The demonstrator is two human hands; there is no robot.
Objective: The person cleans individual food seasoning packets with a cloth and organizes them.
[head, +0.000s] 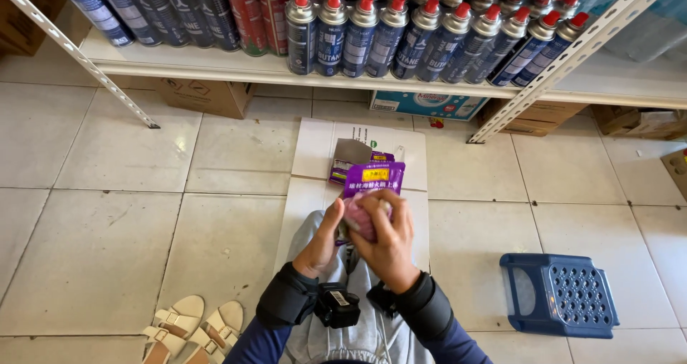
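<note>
**Inspector:** State of the hands, centre of the frame?

**Assistant:** Both are closed on one purple packet (371, 185). The left hand (320, 244) grips its lower left edge, thumb upright against it. The right hand (386, 239) wraps the lower front, fingers curled over a pale pink part of the contents or wrapper; I cannot tell which.

**Inspector:** Location of the packet?

**Assistant:** Held off the floor, above the person's lap, in front of a flattened white cardboard sheet (315, 149) lying on the tiled floor (107, 228). A second purple packet (347, 165), partly hidden behind the first, lies on that sheet.

**Inspector:** Appearance?

**Assistant:** Glossy soft plastic, purple, with a yellow label band near the top. The upper half stands clear of the fingers and looks flat; the lower half is bunched under the grip.

**Inspector:** Risks, in your judgement?

**Assistant:** The film looks slick, so a pull from both hands could let it slip or tear unevenly and spill the contents onto the sheet. The grip is low, so the free top may flop over. The shelf (236, 69) across the top of the frame carries many upright gas cans (390, 38) near its front edge; a jolt to the slanted upright (79, 56) at upper left could unsettle them. The blue stool (562, 292) at lower right and the sandals (193, 328) at lower left lie well apart from the hands.
</note>
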